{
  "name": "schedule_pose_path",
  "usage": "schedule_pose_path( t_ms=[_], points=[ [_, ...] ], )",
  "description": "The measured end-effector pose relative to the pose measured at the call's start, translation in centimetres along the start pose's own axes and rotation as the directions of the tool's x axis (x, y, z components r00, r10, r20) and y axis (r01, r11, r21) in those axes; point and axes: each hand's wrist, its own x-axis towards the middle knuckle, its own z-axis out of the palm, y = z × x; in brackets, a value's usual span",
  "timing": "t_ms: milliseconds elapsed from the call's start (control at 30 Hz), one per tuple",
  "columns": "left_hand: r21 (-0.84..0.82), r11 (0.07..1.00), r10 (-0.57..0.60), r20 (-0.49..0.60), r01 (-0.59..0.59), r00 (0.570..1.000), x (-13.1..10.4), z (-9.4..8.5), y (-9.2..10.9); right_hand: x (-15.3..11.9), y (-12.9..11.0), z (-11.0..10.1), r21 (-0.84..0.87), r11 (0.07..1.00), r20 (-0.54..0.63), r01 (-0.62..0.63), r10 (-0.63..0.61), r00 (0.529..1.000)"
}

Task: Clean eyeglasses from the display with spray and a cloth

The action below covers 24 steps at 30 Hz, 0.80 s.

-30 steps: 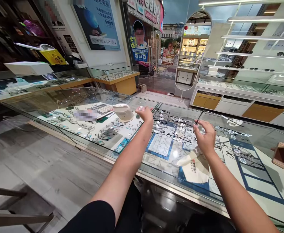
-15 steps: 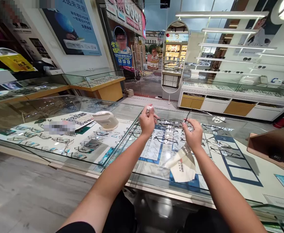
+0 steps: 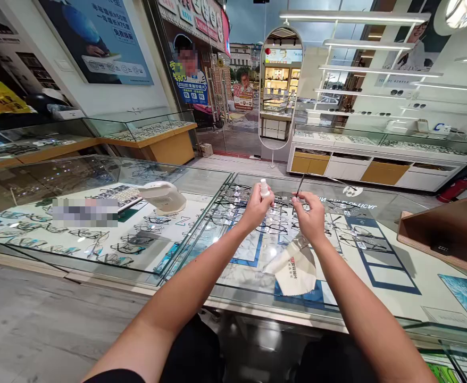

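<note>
Far left of the cloth, a yellow bag [image 3: 2, 97] is seen at the back; nearer, though left of the cloth, display frames [image 3: 126, 248] are set out in rows under glass, with a pale device [image 3: 164, 197] placed just beyond them; the left hand [image 3: 259, 206] is raised beyond the cloth and to its left, its fingers curled closed around a small bottle [image 3: 264, 188]; the bottle is held nearly upright, its white cap uppermost, its lower part covered by the fingers; well beyond the cloth, an oval mirror [image 3: 281, 88] is stood on the floor; the cloth [image 3: 296, 267] itself, pale and printed, is spread on the counter [image 3: 233, 284]; just beyond it, dark glasses [image 3: 300, 185] are held up, one arm pinched between the thumb and fingertips of the right hand [image 3: 312, 213], the grip narrowed to that thin piece; how the lenses are turned cannot be told; whether the cloth is touched by that hand cannot be told either; right of the cloth, a wooden box [image 3: 420, 239] is set, and beyond both, a red extinguisher [image 3: 455, 189] is partly seen.
</note>
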Motion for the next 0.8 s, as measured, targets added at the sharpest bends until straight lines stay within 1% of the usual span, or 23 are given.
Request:
schedule_pose_path(
  t_ms=[67, 167, 267, 300, 367, 467, 533, 633, 733, 800],
  points=[
    [-0.026, 0.999, -0.020, 0.041, 0.021, 0.999, 0.1, -0.1, 0.0, 0.1, 0.1, 0.1, 0.037, 0.999, 0.015, -0.024, 0.024, 1.000],
    [-0.111, 0.992, -0.056, 0.080, 0.065, 0.995, 0.2, -0.2, 0.2, 0.2, 0.3, 0.1, 0.123, 0.989, 0.041, -0.082, 0.078, 0.996],
    [-0.176, 0.972, -0.140, 0.113, 0.159, 0.984, 0.1, -0.4, 0.5, 0.2, -0.1, 0.0, 0.203, 0.968, 0.074, -0.144, 0.132, 0.988],
    [-0.206, 0.957, -0.178, 0.134, 0.203, 0.975, 0.1, -0.5, 0.7, 0.3, -0.4, 0.0, 0.225, 0.960, 0.089, -0.165, 0.148, 0.985],
    [-0.286, 0.912, -0.238, 0.211, 0.293, 0.948, 0.1, -0.8, 1.1, 0.4, -0.9, -0.2, 0.263, 0.942, 0.128, -0.207, 0.178, 0.976],
    [-0.370, 0.845, -0.267, 0.334, 0.386, 0.904, 0.0, -1.1, 2.1, 0.5, -1.5, -0.4, 0.306, 0.917, 0.192, -0.254, 0.202, 0.960],
    [-0.377, 0.829, -0.279, 0.361, 0.413, 0.890, -0.1, -1.1, 2.7, 0.6, -1.7, -0.5, 0.325, 0.908, 0.224, -0.265, 0.198, 0.954],
    [-0.366, 0.817, -0.316, 0.362, 0.446, 0.877, -0.2, -0.9, 3.4, 0.6, -1.7, -0.5, 0.353, 0.897, 0.258, -0.265, 0.179, 0.949],
    [-0.376, 0.804, -0.318, 0.383, 0.461, 0.867, -0.2, -0.8, 3.3, 0.5, -1.5, -0.5, 0.368, 0.890, 0.284, -0.269, 0.168, 0.944],
    [-0.381, 0.810, -0.296, 0.392, 0.446, 0.871, 0.0, -0.9, 2.8, 0.5, -1.3, -0.5, 0.376, 0.884, 0.300, -0.277, 0.167, 0.939]
  ],
)
